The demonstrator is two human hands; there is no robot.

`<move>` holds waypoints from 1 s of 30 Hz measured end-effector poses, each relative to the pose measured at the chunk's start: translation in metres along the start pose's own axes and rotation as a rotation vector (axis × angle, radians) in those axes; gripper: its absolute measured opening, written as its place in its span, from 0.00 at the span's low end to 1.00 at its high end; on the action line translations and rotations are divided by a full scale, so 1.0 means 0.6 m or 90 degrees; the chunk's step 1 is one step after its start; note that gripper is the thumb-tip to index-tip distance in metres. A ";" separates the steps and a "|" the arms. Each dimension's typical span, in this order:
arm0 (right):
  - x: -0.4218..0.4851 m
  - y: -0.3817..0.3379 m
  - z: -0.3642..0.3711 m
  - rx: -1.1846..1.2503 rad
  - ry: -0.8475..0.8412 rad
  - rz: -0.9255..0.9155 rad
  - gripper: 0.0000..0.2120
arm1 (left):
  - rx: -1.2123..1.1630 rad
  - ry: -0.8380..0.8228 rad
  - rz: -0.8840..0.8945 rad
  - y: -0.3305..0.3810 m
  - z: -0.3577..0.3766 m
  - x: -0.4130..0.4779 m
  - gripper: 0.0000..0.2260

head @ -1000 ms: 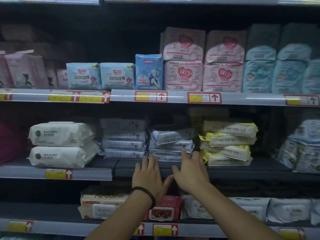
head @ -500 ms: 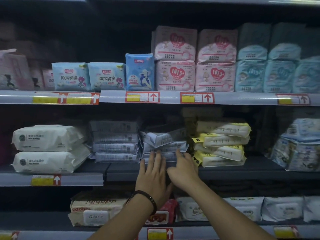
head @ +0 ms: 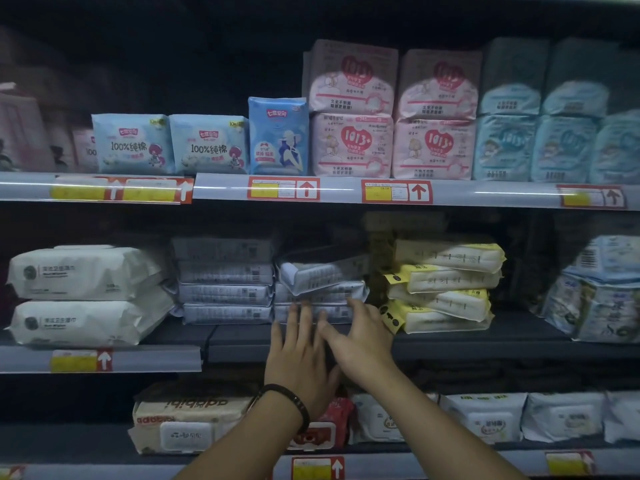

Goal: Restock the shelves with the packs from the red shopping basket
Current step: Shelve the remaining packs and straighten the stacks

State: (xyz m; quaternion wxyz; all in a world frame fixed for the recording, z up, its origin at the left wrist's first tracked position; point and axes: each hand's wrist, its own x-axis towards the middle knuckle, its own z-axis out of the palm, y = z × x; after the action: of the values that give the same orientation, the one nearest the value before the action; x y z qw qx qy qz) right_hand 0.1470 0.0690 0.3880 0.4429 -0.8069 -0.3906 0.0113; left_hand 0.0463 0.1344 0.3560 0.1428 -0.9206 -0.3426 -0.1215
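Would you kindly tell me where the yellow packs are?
In the head view, the yellow packs sit on the middle shelf, right of centre, just right of the grey packs and below the pink packs.

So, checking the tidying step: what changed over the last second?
Both hands slid forward from the shelf edge: the left hand and right hand now press straight fingers against the lower packs of the middle grey stack. Nothing gripped or released. Its tilted top pack and the yellow stack stayed put.
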 end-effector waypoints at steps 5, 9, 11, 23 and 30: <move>-0.001 -0.009 -0.004 -0.050 -0.046 0.010 0.38 | -0.036 0.036 -0.003 -0.005 0.003 -0.006 0.43; 0.007 -0.023 -0.022 0.030 0.085 -0.004 0.29 | -0.038 0.126 0.022 -0.008 -0.001 -0.007 0.42; 0.015 -0.033 -0.034 0.046 0.112 -0.024 0.27 | -0.012 0.143 0.015 -0.008 -0.003 -0.006 0.45; 0.023 -0.041 -0.035 0.096 0.066 -0.034 0.33 | 0.010 0.096 -0.073 -0.022 -0.027 0.011 0.43; 0.023 -0.038 -0.039 0.132 0.034 -0.047 0.37 | 0.001 0.065 -0.096 -0.028 -0.043 0.024 0.41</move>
State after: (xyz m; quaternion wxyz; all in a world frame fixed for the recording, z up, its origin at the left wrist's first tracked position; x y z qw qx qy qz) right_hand 0.1510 0.0684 0.4234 0.5343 -0.7417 -0.4051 0.0136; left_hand 0.0423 0.1462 0.3878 0.1515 -0.8848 -0.4032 -0.1781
